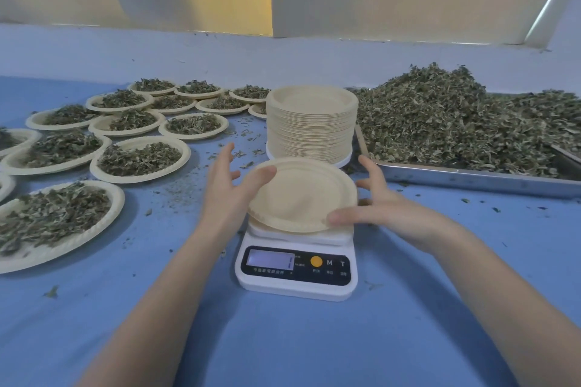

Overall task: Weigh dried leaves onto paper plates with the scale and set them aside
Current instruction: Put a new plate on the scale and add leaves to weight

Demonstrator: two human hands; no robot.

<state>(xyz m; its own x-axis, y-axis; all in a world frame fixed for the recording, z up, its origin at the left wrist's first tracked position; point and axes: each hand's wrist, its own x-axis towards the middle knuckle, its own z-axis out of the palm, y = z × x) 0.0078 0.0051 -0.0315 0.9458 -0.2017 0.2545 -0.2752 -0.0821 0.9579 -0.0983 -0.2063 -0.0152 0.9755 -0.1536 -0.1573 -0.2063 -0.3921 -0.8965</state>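
Head view: an empty paper plate (301, 195) sits tilted over the scale (297, 264), hiding its platform. The left hand (226, 185) holds the far rim with the thumb; the right hand (374, 201) pinches the near rim, it seems. The display is unreadable. The dried leaves (456, 122) on the tray (471, 179) are cut off at right.

left hand (229, 190): thumb pinching (fingers straight) | right hand (377, 198): thumb pinching

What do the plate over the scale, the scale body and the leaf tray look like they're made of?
Plate: matte beige molded pulp or paper, by its dull ridged rim. Scale: glossy white plastic, probably, with a black panel. Tray: bare metal, likely steel, by its reflective silver rim.
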